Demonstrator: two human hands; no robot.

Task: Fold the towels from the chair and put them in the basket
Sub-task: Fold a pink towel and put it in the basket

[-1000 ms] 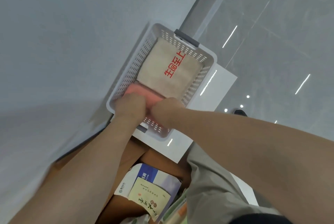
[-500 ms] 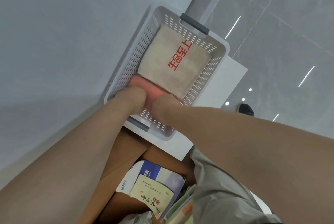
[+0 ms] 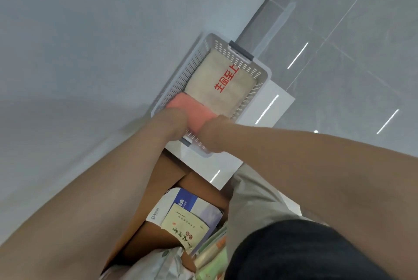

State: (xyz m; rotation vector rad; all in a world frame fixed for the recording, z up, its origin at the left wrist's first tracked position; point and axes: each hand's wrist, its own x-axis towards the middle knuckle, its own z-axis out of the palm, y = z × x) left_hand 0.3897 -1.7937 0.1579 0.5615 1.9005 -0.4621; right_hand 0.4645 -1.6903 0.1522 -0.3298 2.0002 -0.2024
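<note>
A white perforated basket (image 3: pixel 186 76) stands on a low white stand, close to the wall. A folded beige towel (image 3: pixel 209 77) with red characters fills its far part. At the near end lies a folded pink towel (image 3: pixel 192 109), butting against the beige one. My left hand (image 3: pixel 174 121) holds the pink towel's left side and my right hand (image 3: pixel 214 131) its right side, both reaching down inside the basket. The fingertips are hidden behind the knuckles and the towel.
The white stand (image 3: pixel 272 107) juts out past the basket on the right. Below my arms sits an open cardboard box (image 3: pixel 168 178) holding booklets (image 3: pixel 185 227) and papers. A grey wall runs along the left and glossy grey floor tiles (image 3: pixel 339 64) lie to the right.
Both hands have stayed on the pink towel and pushed it lower into the basket's near end. More of its top shows now. My head has pulled back a little.
</note>
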